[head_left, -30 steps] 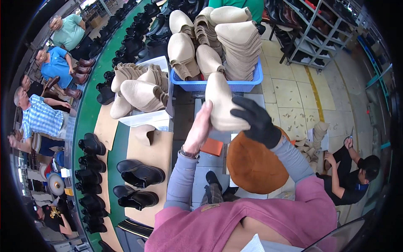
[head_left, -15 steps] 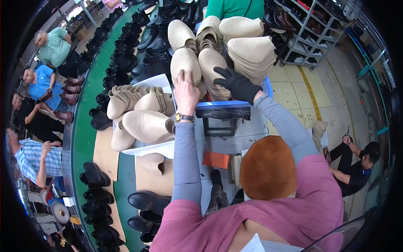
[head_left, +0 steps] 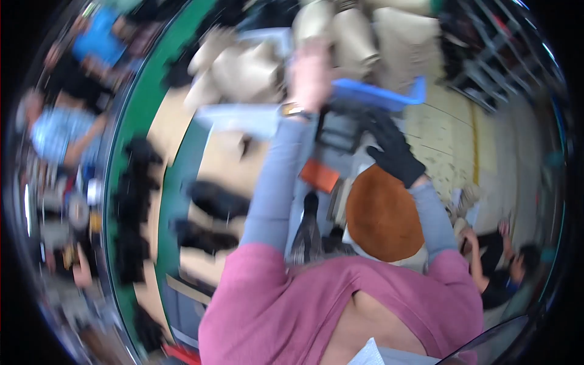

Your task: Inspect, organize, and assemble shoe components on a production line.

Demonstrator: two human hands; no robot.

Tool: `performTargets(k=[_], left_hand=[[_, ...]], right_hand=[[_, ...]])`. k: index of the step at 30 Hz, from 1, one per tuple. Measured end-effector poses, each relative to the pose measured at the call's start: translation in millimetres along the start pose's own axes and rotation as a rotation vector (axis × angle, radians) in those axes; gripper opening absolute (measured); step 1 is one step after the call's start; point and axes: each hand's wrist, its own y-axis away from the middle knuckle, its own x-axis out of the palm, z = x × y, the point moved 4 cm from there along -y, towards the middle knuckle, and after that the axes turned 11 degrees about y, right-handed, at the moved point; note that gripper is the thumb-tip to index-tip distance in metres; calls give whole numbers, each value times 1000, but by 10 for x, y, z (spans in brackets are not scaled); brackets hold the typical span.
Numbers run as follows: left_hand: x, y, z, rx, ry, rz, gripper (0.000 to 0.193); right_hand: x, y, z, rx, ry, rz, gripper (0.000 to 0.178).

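My left hand (head_left: 311, 76), bare and wearing a wristwatch, reaches to the near left edge of the blue crate (head_left: 377, 94). Stacks of beige moulded shoe pieces (head_left: 354, 39) fill that crate, and my left fingers are next to them; motion blur hides whether they touch or grip. My right hand (head_left: 394, 149), in a black glove, is low on the right, between the crate and a round brown stool seat (head_left: 384, 213). Its thumb stands apart from the fingers, and nothing shows in it. Left of my left hand, a white box (head_left: 243, 120) holds more beige shoe pieces (head_left: 246, 70).
A green bench (head_left: 137, 91) on the left carries black shoes (head_left: 216, 201) and tan sheets (head_left: 167, 125). An orange piece (head_left: 319, 175) lies beside the stool. At far right are a metal rack (head_left: 493, 67) and a seated person (head_left: 508, 277); several people sit or stand beyond the bench.
My right hand has left the beige pieces and come down toward the stool. My left hand remains near the crate. The whole view has shifted and blurred.
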Motion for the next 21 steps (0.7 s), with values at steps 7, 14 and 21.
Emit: performTargets(k=[7, 14, 21], left_hand=[[-543, 2311, -1396, -103, 258, 147, 65], [-2366, 3511, -1177, -378, -118, -221, 45], [-3363, 4337, 495, -856, -106, -431, 27]], right_hand=[[649, 1374, 803, 219, -476, 518, 57], [584, 489, 2046, -75, -713, 367, 37], [1176, -1564, 3277, -527, -689, 334, 48]])
